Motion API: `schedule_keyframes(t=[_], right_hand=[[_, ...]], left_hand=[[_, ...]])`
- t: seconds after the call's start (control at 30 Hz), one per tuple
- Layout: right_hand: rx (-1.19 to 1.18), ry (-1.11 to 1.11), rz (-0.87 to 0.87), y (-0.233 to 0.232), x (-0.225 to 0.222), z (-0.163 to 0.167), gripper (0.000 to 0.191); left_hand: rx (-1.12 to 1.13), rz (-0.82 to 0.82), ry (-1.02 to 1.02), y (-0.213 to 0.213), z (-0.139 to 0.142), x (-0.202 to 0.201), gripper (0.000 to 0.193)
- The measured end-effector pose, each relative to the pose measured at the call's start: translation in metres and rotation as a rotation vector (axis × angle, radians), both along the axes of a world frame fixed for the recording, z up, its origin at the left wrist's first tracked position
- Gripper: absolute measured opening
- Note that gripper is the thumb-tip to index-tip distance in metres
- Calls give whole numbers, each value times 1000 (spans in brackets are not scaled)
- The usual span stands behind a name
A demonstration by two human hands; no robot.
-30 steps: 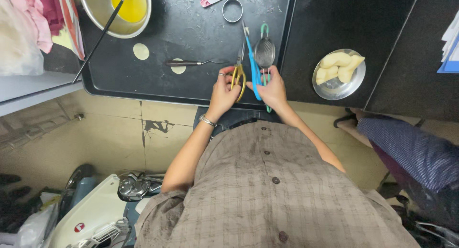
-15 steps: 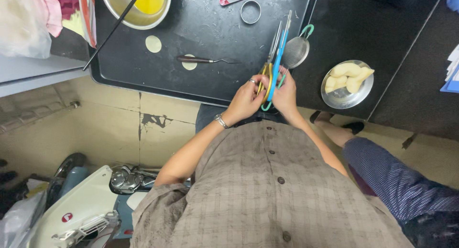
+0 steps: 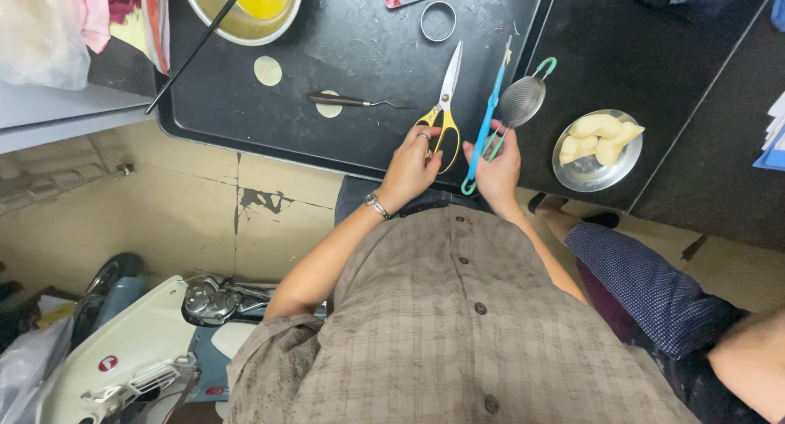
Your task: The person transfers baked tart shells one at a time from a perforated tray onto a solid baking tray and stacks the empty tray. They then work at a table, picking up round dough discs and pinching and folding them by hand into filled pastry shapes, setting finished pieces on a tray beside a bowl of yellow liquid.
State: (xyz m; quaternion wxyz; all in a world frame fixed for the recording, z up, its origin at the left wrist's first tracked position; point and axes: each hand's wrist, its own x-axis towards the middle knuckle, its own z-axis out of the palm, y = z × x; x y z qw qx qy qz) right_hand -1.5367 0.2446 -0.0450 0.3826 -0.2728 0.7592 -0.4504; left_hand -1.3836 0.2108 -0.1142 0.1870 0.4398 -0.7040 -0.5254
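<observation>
The yellow-handled scissors [image 3: 442,113] are gripped by the left hand [image 3: 411,164], fingers curled through the loops, steel blades closed and laid flat on the black tray [image 3: 245,113]. A slim blue tool [image 3: 484,125] is pinched by the right hand [image 3: 495,169]. Just beyond are seen a round mesh strainer [image 3: 521,102], a metal bowl of pale dough pieces [image 3: 595,150], and thin dough discs [image 3: 267,70].
</observation>
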Motion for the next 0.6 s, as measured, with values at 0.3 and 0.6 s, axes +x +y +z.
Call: schedule_keyframes(t=[0.3,0.6], right_hand=[[-103,-353,-29,14,-17,-10,57],[-101,-314,-102,8,-17,12,39]], left_hand=[[-82,-108,-84,-2,0,1,30],[-616,-117,-123,-141,44,-80,19]])
